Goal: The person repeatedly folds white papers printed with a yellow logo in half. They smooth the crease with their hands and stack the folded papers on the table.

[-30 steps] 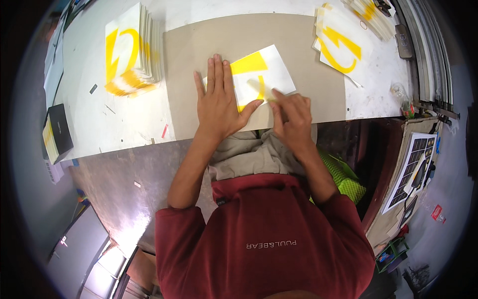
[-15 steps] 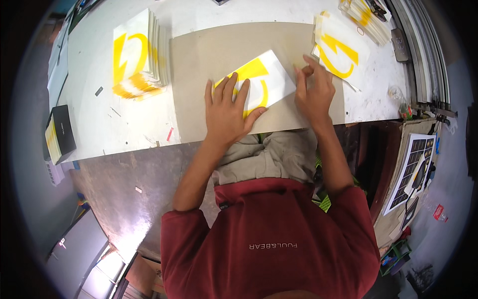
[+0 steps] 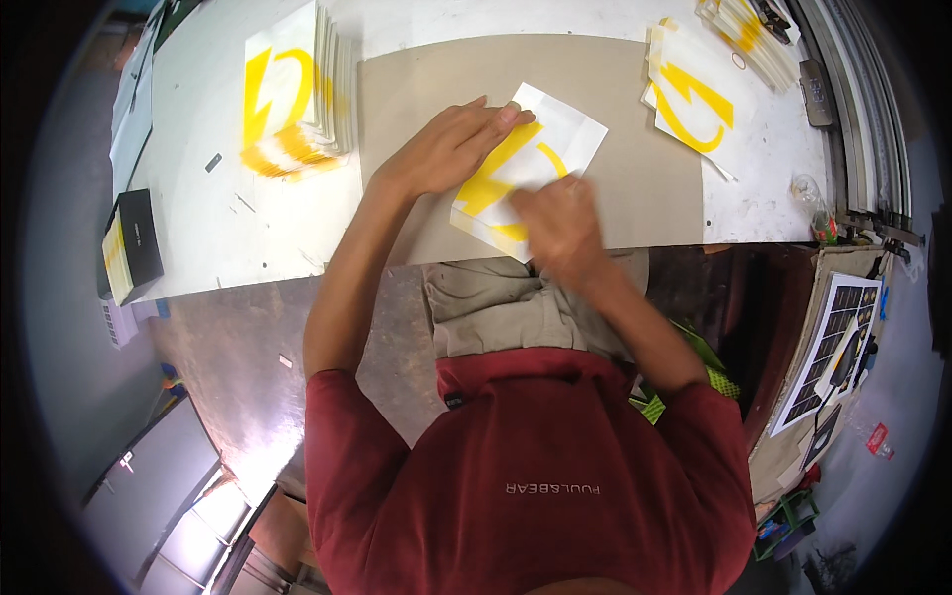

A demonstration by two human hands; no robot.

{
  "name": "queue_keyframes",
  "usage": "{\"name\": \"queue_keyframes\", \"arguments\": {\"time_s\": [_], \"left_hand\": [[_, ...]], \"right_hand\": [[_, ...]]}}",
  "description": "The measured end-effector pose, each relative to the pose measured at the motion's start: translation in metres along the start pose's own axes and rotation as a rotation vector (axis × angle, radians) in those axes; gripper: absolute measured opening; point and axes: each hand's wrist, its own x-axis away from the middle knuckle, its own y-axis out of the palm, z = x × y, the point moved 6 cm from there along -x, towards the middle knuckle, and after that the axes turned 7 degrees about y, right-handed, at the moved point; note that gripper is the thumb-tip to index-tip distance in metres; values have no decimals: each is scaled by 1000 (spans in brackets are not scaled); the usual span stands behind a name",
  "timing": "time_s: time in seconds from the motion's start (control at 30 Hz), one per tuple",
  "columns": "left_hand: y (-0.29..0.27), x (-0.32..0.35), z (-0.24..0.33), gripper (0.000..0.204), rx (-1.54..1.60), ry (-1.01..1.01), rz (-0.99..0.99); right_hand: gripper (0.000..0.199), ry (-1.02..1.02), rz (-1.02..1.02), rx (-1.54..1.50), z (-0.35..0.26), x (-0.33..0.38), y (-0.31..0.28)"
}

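Observation:
A folded sheet of white paper with a bold yellow print lies aslant on the beige board. Along its upper left edge rests my left hand, open, the fingers stretched out and flat, fingertips near the top corner. My right hand is over the lower right part of the paper, its fingers curled in and slightly blurred. Whether anything is inside those curled fingers is hidden.
At the left stands a thick stack of similar printed papers. More lie at the right, a loose printed sheet and a bundle behind it. A black box sits at the table's left edge; metal rails run along the right.
The paper has turned to a steeper slant. My left hand has moved up along its left edge, and my right hand has come left and down onto it, fingers curling in.

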Motion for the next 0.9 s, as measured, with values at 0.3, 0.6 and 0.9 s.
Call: {"name": "queue_keyframes", "arguments": {"time_s": [0.3,0.6,0.9], "left_hand": [[7,3,7,43,-160,117,-51],[19,38,15,50,-840,22,195],[13,45,11,65,-716,104,197]], "right_hand": [[23,61,20,-12,2,26,-21],[23,90,-13,-179,6,56,-59],[19,64,-112,-188,38,15,-42]]}}
